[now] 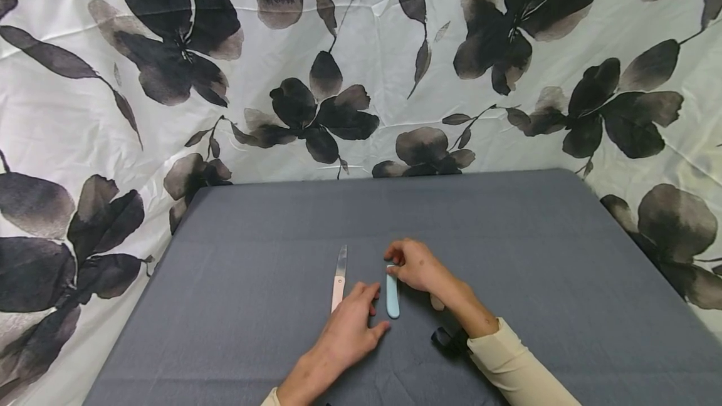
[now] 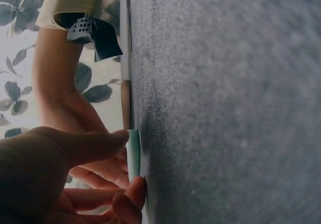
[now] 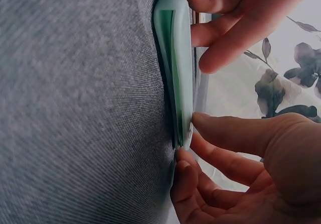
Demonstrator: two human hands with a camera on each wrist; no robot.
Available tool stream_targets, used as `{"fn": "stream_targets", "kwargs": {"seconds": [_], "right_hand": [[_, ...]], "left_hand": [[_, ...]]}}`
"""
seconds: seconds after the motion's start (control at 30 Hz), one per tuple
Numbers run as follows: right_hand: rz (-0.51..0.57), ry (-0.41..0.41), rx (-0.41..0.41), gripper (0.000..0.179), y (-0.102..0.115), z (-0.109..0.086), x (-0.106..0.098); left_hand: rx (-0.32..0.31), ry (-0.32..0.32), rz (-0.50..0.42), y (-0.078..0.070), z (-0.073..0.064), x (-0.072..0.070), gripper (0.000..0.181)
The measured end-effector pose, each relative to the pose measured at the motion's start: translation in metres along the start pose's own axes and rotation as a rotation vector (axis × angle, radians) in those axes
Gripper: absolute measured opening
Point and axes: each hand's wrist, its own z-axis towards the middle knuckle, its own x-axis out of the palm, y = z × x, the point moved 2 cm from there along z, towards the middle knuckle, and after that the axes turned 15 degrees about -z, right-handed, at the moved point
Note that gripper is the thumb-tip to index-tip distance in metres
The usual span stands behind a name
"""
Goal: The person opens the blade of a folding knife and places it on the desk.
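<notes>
A mint folding knife (image 1: 392,298) lies lengthwise on the grey cloth between the hands. Its long handle slot shows in the right wrist view, and no blade stands out from the mint handle (image 3: 181,48). My right hand (image 1: 418,267) pinches its far end between thumb and fingertips. My left hand (image 1: 351,326) hovers low at its left, fingers loosely extended and holding nothing; thumb and fingertips are close to the handle. Left of it lies a pink-handled knife (image 1: 339,286) with its blade out, pointing away; the left hand covers its near end.
A beige-pink handle-like thing (image 1: 437,302) lies partly hidden under the right forearm. A black wrist-worn device (image 1: 449,341) hangs by the right sleeve. The grey table (image 1: 271,218) reaches back to a floral curtain (image 1: 372,36).
</notes>
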Motion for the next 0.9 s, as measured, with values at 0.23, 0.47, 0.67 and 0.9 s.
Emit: {"fn": "stream_targets", "kwargs": {"seconds": [0.23,0.47,0.67,0.9], "right_hand": [[0.003,0.006,0.021,0.007,0.0001,-0.0011,-0.0003],[0.012,0.01,0.05,0.004,0.0012,-0.0035,0.001],[0.012,0.01,0.052,0.005,0.0022,-0.0055,0.002],[0.009,0.01,0.051,0.005,0.001,-0.0085,0.0039]], "left_hand": [[-0.037,0.015,0.018,0.0006,0.0054,0.0031,0.073],[-0.038,0.013,0.032,0.0016,0.0078,0.0054,0.076],[-0.032,0.018,0.037,0.0012,0.0077,0.006,0.065],[-0.047,0.01,0.009,0.0003,0.0065,0.0067,0.062]]}}
